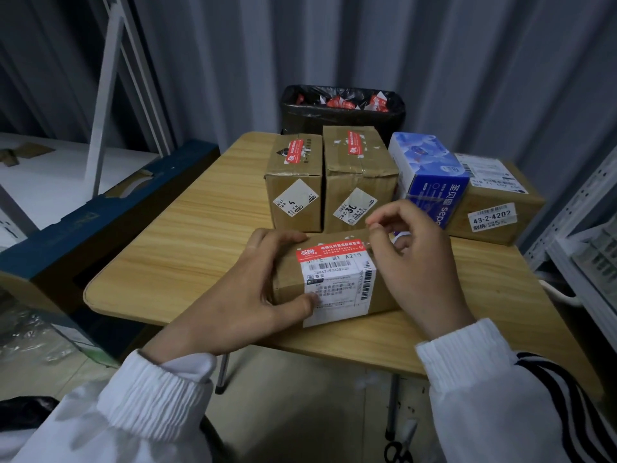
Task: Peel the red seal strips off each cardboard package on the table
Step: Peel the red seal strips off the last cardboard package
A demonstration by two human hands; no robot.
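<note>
A small wood-grain table (187, 248) is seen before grey pleated curtains (334, 45). At its near edge the closest cardboard package (384, 295) is gripped by the left hand (263, 279), fingers curled over the far edge at 9 o'clock and the thumb pressed on the white shipping label (337, 289). The right hand (420, 262) is held at the package's 2 o'clock corner, its fingers curled narrowly; whether anything is pinched cannot be told. A red seal strip (330, 251) is stuck along the package top, between the hands. At 12 o'clock two upright packages (293, 182) (359, 175) are set side by side, each with a red strip on top. At 1 o'clock a blue carton (430, 175) is leaned on a labelled package (494, 208). Beyond the table a black-lined bin (344, 118) is filled with red scraps.
</note>
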